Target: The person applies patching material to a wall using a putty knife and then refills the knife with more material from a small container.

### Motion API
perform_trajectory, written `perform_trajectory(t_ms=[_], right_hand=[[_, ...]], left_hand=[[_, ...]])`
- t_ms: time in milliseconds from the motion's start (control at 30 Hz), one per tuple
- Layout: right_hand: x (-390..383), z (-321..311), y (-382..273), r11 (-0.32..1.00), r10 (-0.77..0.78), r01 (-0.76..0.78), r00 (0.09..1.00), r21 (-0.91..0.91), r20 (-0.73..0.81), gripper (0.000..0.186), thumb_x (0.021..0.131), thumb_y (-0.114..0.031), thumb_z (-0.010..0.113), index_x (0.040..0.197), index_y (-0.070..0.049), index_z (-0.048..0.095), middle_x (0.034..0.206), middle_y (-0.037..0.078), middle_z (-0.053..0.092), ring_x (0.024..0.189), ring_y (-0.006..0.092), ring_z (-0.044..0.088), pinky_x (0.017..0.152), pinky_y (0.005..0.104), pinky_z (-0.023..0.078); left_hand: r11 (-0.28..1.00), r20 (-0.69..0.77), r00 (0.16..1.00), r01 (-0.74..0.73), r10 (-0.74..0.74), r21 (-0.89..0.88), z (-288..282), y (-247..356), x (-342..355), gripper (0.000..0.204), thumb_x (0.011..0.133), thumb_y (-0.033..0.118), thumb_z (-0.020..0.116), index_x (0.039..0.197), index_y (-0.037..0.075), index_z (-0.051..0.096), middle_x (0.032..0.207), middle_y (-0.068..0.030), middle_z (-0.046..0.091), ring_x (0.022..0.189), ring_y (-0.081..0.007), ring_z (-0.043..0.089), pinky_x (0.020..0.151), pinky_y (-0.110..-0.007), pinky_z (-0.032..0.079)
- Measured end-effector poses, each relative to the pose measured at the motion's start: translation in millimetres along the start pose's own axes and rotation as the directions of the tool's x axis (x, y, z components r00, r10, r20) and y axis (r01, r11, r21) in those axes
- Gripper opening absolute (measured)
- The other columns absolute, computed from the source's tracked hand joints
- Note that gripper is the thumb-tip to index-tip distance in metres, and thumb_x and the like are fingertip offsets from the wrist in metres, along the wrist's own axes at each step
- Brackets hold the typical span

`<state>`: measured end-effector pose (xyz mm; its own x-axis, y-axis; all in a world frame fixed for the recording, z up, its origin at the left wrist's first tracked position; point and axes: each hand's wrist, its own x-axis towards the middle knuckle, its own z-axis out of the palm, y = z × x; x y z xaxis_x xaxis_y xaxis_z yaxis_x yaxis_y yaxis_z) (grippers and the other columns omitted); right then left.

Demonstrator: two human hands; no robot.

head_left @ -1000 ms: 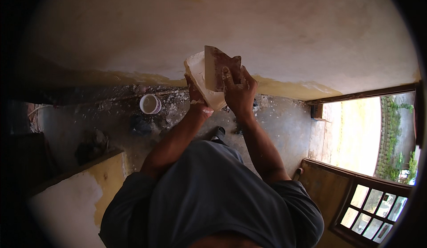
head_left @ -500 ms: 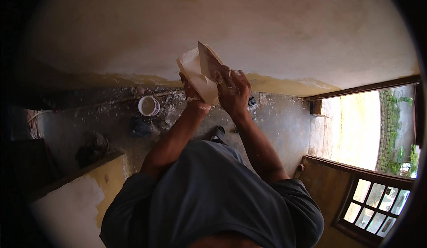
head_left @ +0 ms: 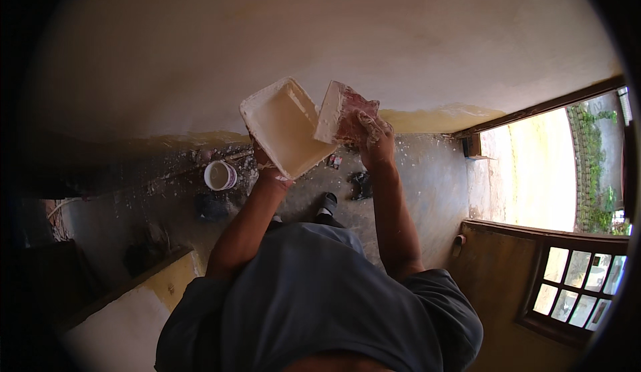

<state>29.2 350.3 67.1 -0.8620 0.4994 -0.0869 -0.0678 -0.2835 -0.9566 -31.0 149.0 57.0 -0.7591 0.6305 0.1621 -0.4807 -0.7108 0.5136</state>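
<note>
My left hand [head_left: 268, 165] grips a rectangular plastic tub [head_left: 252, 108] from below and along its near side, its fingers mostly hidden beneath. A smooth layer of cream-coloured plaster paste [head_left: 287, 128] lies in the tub. In my right hand [head_left: 376, 144] is a wide, flat putty knife [head_left: 348, 115], its reddish face smeared with paste and a thick pale band along its left edge. The knife's left edge overlaps the right rim of the tub; whether it touches cannot be told. Dried paste coats my right fingers.
A wall [head_left: 414, 45] with pale coating and a yellow strip low down rises ahead. On the splattered floor [head_left: 427, 185] stand a white bucket [head_left: 220, 175] and a dark bundle [head_left: 360, 185]. A half-wall [head_left: 133, 305] is at left, a doorway [head_left: 527, 178] and paned window [head_left: 577, 285] at right.
The tub has tipped so its inside faces me more and moved slightly left. My right hand has swung the putty knife right, turning its broad face into view.
</note>
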Motion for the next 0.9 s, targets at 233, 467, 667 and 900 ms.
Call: perform_trajectory(t_ms=[233,467,667,900], right_hand=[[70,-140,55,0.901,0.178,-0.009,0.919,0.434,-0.351,0.021,0.089,-0.005,0.066,0.11,-0.005,0.065,0.101,0.008,0.07,0.089,0.0201,0.068,0.072,0.0282,0.053],[197,-174,80,0.732,-0.17,-0.337,0.751,-0.592,-0.638,0.023,0.087,-0.02,0.065,0.094,0.0,0.071,0.093,0.02,0.069,0.087,0.0314,0.069,0.078,0.0408,0.055],[134,-46,17,0.875,-0.395,0.043,0.639,-0.482,-0.66,0.024,0.087,-0.012,0.063,0.1,0.006,0.069,0.098,0.021,0.069,0.089,0.0336,0.067,0.08,0.0405,0.053],[165,-215,122,0.843,0.126,0.278,0.731,0.461,-0.671,0.042,0.084,0.013,0.058,0.124,0.001,0.058,0.111,0.01,0.066,0.095,0.0243,0.066,0.083,0.0365,0.057]], left_hand=[[0.995,-0.277,0.958,-0.051,0.074,0.09,-44,3,-50,0.069,0.095,0.052,0.051,0.15,0.015,0.031,0.146,-0.0115,0.045,0.13,-0.0325,0.05,0.105,-0.051,0.047],[0.985,-0.418,0.895,-0.113,0.157,0.129,-44,17,-87,0.07,0.095,0.049,0.054,0.151,0.015,0.029,0.148,-0.0119,0.043,0.13,-0.033,0.049,0.103,-0.053,0.048],[0.992,-0.323,0.943,-0.035,0.073,0.124,-18,13,-85,0.071,0.095,0.034,0.061,0.153,0.016,0.024,0.151,-0.0111,0.038,0.131,-0.0306,0.049,0.097,-0.053,0.052],[0.992,-0.322,0.943,-0.051,0.085,0.114,-13,10,-75,0.072,0.094,0.031,0.062,0.153,0.016,0.024,0.151,-0.011,0.038,0.13,-0.0298,0.049,0.095,-0.053,0.053]])
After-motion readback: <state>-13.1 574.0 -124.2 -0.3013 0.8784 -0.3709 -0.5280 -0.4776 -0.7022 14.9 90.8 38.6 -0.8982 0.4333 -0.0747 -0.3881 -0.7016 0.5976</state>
